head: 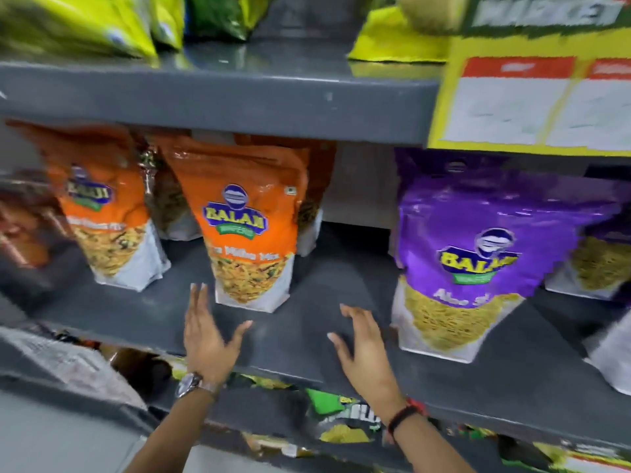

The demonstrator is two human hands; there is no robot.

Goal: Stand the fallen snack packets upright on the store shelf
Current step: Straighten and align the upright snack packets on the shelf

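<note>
An orange snack packet (pixel 247 230) stands upright at the middle of the grey shelf (pixel 314 291). A second orange packet (pixel 106 216) stands to its left, with more orange packets behind them. A purple packet (pixel 467 261) stands upright to the right. My left hand (pixel 208 332) is open, fingers spread, just below and left of the middle orange packet, not touching it. My right hand (pixel 362 346) is open over the bare shelf between the orange and purple packets. Neither hand holds anything.
A grey upper shelf (pixel 218 97) carries yellow and green packets (pixel 102 25). A yellow price sign (pixel 536 97) hangs at the upper right. More packets sit on the lower shelf (pixel 341 418). A brown packet (pixel 24 227) is at the far left. Another purple packet (pixel 601 264) stands at the far right.
</note>
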